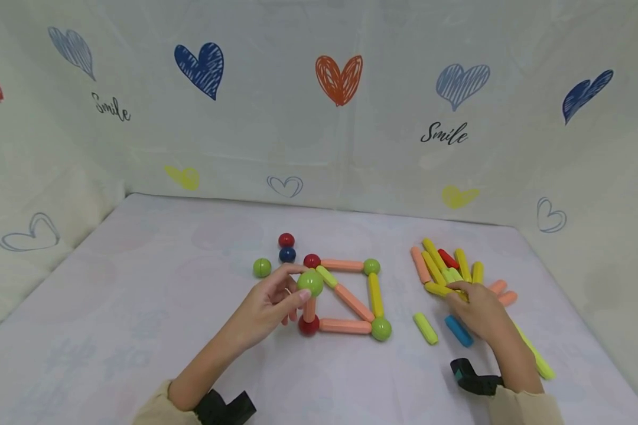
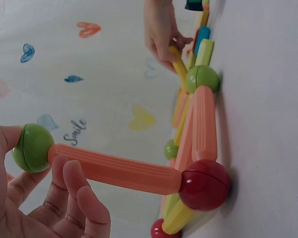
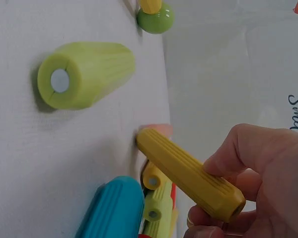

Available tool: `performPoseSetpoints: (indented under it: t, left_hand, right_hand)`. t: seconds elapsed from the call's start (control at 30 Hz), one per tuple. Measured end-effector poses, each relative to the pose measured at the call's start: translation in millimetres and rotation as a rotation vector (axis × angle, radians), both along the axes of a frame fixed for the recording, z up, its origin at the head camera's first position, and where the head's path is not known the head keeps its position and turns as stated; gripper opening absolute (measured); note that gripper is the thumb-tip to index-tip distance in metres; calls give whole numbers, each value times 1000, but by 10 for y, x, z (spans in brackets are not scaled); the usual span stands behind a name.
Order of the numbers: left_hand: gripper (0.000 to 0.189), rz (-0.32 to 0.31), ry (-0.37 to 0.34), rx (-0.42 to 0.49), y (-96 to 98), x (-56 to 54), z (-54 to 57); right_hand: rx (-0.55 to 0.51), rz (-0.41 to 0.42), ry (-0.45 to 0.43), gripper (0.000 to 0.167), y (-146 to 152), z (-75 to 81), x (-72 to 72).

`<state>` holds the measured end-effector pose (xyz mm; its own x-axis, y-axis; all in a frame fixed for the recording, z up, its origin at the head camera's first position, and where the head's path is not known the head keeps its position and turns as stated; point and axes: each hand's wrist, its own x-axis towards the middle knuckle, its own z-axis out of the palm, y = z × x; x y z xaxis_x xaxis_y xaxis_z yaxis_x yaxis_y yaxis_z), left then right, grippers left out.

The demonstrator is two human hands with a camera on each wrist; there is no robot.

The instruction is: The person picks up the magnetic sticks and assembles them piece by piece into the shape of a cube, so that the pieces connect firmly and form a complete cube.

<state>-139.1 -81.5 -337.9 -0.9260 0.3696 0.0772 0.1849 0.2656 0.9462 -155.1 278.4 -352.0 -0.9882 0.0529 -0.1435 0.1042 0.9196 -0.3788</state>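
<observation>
My left hand (image 1: 266, 307) pinches a green ball (image 1: 311, 283) between thumb and fingers. That ball tops an upright salmon rod (image 2: 119, 169), whose lower end meets a red ball (image 2: 205, 184) on the table. This red ball is a corner of a flat four-sided frame of balls and rods; a salmon rod (image 1: 354, 302) joined to a short lime rod (image 1: 326, 276) crosses it diagonally. On the right, my right hand (image 1: 478, 310) holds a yellow rod (image 3: 188, 173) by one end, thumb on its side, over a pile of loose rods. Its far end slants toward the table.
Behind the frame's left side lie a loose green ball (image 1: 262, 267), a blue ball (image 1: 287, 254) and a red ball (image 1: 286, 239). A lime rod (image 1: 425, 328) and a blue rod (image 1: 459, 331) lie before the pile. A printed cloth (image 1: 266, 136) hangs behind the table.
</observation>
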Motion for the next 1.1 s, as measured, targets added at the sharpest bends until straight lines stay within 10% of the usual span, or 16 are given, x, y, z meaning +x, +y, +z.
performPoseSetpoints:
  t: [1.1]
  left_hand:
    - [33, 6, 27, -28, 1, 4, 4]
  right_hand:
    - [-567, 291, 355, 23, -998, 389, 402]
